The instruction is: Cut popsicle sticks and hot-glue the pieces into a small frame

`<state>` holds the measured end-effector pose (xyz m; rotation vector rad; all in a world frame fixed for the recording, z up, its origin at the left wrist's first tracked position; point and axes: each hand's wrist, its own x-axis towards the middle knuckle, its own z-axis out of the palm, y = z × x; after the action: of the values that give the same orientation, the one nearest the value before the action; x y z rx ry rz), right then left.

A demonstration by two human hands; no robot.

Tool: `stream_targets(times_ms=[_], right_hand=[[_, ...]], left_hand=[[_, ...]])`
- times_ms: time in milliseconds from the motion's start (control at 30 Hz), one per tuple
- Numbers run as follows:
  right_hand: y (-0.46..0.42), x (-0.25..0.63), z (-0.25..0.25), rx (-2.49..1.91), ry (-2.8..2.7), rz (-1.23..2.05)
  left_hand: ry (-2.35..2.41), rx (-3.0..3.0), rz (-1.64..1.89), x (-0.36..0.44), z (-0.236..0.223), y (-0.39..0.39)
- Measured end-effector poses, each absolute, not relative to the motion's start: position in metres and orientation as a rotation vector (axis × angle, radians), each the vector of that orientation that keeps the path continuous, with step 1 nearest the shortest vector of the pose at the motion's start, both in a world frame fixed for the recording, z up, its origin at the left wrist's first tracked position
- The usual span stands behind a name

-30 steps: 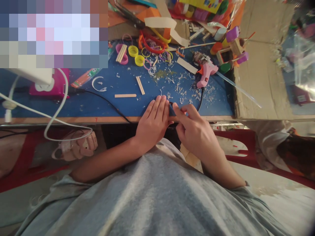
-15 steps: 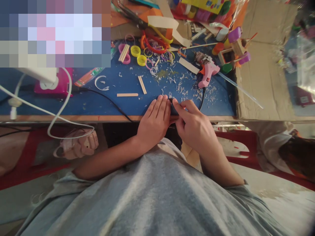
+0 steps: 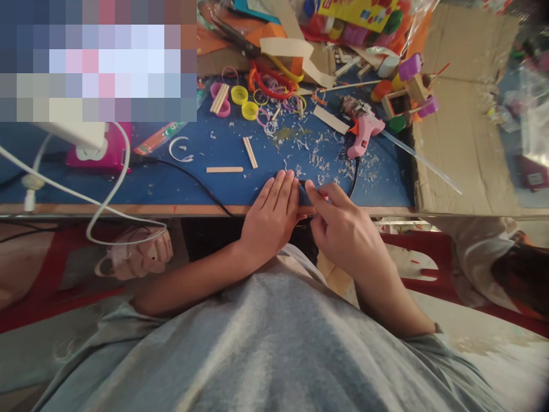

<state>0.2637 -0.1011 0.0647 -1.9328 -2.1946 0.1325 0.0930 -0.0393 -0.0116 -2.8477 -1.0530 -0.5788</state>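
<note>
1. The left hand (image 3: 270,220) lay flat, palm down, at the near edge of a blue table (image 3: 163,183), its fingers straight and side by side. It was not curled around anything; whether something was pinned underneath could not be told.
2. The right hand (image 3: 347,229) was just beside it, curled in a pinch around a slim dark object (image 3: 302,183), mostly hidden, which showed between the two hands close to the left fingers.
3. The main risk, as a judgement: if that object had a sharp edge, a slip or too hard a push could have carried it into the left fingers. Working right at the table's edge, a small piece could also have dropped off.
4. Beyond the hands, a single flat stick (image 3: 225,169) and a small group of sticks (image 3: 250,152) lay on the blue surface. A sweeping sleeve or wrist could have scattered them.
5. White shavings (image 3: 317,157) were spread ahead of the fingers; they could have stuck to anything tacky.
6. A pink glue gun (image 3: 364,133) lay on its side past the right hand, its black cord (image 3: 355,177) running back toward that hand. A snag could have dragged the gun; if hot, it could have burned skin. Its heat could not be seen.
</note>
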Motion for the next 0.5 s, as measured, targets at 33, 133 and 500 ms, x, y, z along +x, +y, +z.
stream_targets(times_ms=[33,133,500], right_hand=[[-0.1007,0.2636,0.0653,-1.937,-2.193,0.138],[-0.1001,0.2627,0.0652,-1.959,-2.168,0.157],[-0.0908,0.2593,0.0628,-1.976,-2.207,0.145]], left_hand=[[-1.046,-2.838,-0.587,0.0932,-0.0121,-0.0393],[-1.067,-2.859,-0.582,0.0935,-0.0133,-0.0393],[-1.093,-2.909,-0.583,0.0939,-0.0117,-0.0396]])
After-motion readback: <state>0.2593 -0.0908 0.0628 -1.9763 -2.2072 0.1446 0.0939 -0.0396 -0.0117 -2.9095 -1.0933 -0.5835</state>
